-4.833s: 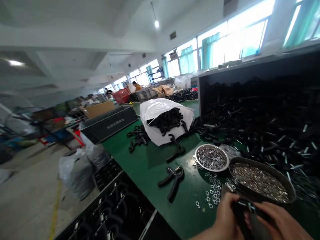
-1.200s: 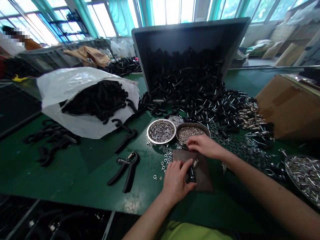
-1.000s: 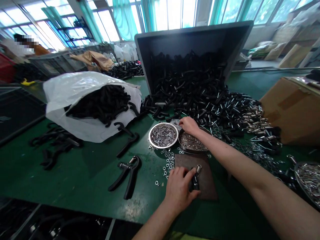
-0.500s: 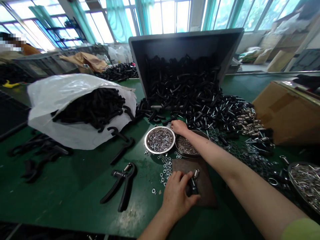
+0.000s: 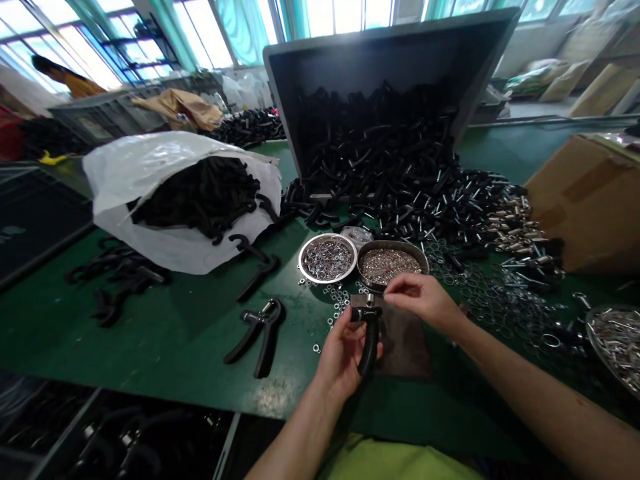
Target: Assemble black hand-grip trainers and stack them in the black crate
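My left hand point(image 5: 340, 357) is wrapped round a black hand-grip handle point(image 5: 369, 343), its curved end pointing down. A metal spring point(image 5: 370, 300) shows at the top of that handle. Just right of the spring, my right hand point(image 5: 420, 300) has thumb and fingertips together; anything between them is too small to make out. Beneath both hands lies a dark brown mat point(image 5: 407, 343). A hand gripper point(image 5: 260, 333) with two black handles and a spring rests on the table to the left.
A steel bowl point(image 5: 329, 259) of metal bits and a dish point(image 5: 395, 260) of tiny parts stand ahead. Loose nuts point(image 5: 336, 307) lie nearby. Behind are a grey bin point(image 5: 390, 53) of black handles, a white sack point(image 5: 115, 173) and a carton point(image 5: 585, 200). A person point(image 5: 75, 80) is far left.
My right hand has come back from behind the bowls to beside the spring. My left hand has raised and turned the handle, now upright. The view has tilted down.
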A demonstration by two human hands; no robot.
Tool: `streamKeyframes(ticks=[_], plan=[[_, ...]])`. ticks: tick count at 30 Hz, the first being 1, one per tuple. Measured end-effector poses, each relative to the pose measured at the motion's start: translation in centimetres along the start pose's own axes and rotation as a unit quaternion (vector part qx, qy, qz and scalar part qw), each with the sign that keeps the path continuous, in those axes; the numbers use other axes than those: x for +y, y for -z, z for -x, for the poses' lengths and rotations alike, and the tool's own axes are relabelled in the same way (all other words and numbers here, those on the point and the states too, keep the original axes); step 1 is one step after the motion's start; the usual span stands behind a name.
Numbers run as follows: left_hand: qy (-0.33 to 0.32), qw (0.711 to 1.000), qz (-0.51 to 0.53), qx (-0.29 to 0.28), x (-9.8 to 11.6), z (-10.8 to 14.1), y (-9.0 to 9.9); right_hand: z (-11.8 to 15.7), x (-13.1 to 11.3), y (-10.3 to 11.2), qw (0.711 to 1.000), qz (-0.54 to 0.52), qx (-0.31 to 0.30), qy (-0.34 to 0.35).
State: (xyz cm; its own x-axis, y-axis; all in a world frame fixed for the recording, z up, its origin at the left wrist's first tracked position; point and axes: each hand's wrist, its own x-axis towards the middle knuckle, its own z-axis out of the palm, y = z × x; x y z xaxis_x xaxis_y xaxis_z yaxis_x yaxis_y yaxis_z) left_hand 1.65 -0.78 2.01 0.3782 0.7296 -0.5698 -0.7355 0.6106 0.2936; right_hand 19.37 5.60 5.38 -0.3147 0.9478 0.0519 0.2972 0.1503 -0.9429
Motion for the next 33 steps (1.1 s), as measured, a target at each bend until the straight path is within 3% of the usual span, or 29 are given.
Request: streamKeyframes(ticks=[4, 11, 15, 17, 19, 20, 21, 24, 25, 26, 28, 33], plan=[[0.012, 1.000, 0.008, -0.027, -0.7, 0.1, -0.5, 3.3, 0.5, -0.9, 0.999, 0.029, -0.004, 0.022], [-0.008, 0.999, -0.033, -0.013, -1.6, 0.0, -0.5, 4.1, 0.6, -0.9, 0.995, 0.089, 0.010, 0.053], [-0.050, 0.991, -0.122, -0.015, -1.5, -0.2, -0.1, 4.6, 1.6, -0.6, 0.994, 0.098, 0.003, 0.051], [-0.089, 0.972, -0.217, -0.031, -1.2, -0.5, 0.0, 4.7, 2.7, -0.5, 0.990, 0.128, 0.008, 0.058], [-0.140, 0.919, -0.366, -0.048, -0.9, -0.8, 0.1, 4.9, 4.1, -0.5, 0.973, 0.209, 0.015, 0.096], [-0.173, 0.870, -0.458, -0.053, -0.8, -1.0, 0.1, 5.0, 4.8, -0.5, 0.954, 0.270, 0.017, 0.126], [-0.211, 0.806, -0.551, -0.055, -0.8, -1.1, 0.2, 5.1, 5.4, -0.6, 0.929, 0.336, 0.015, 0.157], [-0.302, 0.574, -0.759, -0.056, -1.2, -1.3, 0.5, 6.2, 6.3, -0.2, 0.850, 0.486, 0.010, 0.202], [-0.319, 0.515, -0.794, -0.056, -1.4, -1.3, 0.6, 6.8, 6.2, 0.2, 0.838, 0.510, 0.017, 0.194], [-0.328, 0.476, -0.814, -0.057, -1.6, -1.2, 0.7, 7.5, 6.2, 0.8, 0.833, 0.523, 0.032, 0.177], [-0.335, 0.442, -0.830, -0.050, -2.0, -1.2, 0.9, 9.3, 6.1, 2.5, 0.831, 0.539, 0.075, 0.119], [-0.331, 0.424, -0.843, 0.020, -2.6, -1.2, 1.2, 14.4, 9.2, 6.9, 0.786, 0.603, 0.126, -0.053]])
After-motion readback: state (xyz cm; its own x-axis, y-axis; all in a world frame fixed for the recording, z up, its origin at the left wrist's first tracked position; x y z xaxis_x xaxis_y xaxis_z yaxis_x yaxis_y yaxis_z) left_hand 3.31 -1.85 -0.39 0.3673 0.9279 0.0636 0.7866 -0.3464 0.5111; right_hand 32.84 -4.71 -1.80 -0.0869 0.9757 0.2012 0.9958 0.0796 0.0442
